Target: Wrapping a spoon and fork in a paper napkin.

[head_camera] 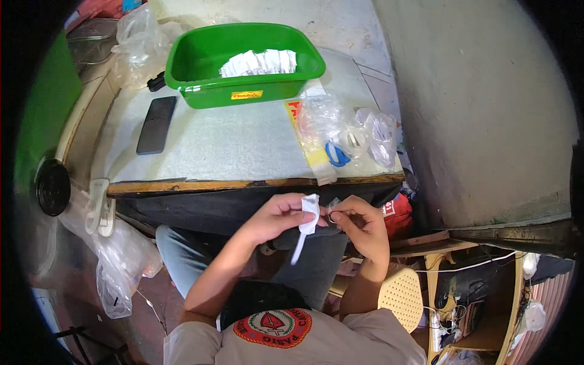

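My left hand (276,218) pinches a small folded white piece (310,213), paper or cloth, between thumb and fingers. A narrow white tail hangs from it over my lap. Close by on the right, my right hand (366,224) has its thumb and forefinger together on a small clear piece (334,203), which looks like tape or thin plastic. Both hands are just in front of the table's wooden edge (228,185). Beyond them, a green plastic basin (246,86) stands at the back of the table, with a row of similar white pieces (260,62) inside.
A dark smartphone (157,125) lies left on the table (228,146). At right are crumpled clear plastic bags (321,118) and a blue ring-shaped item (337,155). A white clamp (101,207) grips the table's left corner, near a hanging plastic bag (114,260). A wall (483,114) rises at right.
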Demonstrator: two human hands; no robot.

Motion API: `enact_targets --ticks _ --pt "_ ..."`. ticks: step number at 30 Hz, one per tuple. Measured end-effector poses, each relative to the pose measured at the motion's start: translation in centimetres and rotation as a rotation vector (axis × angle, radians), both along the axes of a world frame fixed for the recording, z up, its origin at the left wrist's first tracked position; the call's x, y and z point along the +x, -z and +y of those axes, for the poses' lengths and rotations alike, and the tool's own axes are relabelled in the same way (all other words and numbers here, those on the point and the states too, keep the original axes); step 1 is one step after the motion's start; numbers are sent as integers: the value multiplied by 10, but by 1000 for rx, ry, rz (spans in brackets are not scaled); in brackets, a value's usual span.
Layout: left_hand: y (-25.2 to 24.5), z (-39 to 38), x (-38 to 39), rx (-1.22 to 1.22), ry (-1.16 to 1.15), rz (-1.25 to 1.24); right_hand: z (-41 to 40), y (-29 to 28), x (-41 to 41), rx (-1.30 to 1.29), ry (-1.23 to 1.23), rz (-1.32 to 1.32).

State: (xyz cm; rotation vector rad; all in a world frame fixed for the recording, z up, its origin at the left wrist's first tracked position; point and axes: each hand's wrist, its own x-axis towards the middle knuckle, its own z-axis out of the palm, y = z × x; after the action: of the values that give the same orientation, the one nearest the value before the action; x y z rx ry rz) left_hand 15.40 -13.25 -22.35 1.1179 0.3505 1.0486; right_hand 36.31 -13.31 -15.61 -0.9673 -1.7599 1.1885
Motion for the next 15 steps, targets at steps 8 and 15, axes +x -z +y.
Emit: enact_targets --ticks 8,15 --pt "3 -42 -6 2 -326 23 0 22 -35 -64 130 208" --pt "5 -53 -8 115 -535 113 -4 44 -55 -286 113 621"
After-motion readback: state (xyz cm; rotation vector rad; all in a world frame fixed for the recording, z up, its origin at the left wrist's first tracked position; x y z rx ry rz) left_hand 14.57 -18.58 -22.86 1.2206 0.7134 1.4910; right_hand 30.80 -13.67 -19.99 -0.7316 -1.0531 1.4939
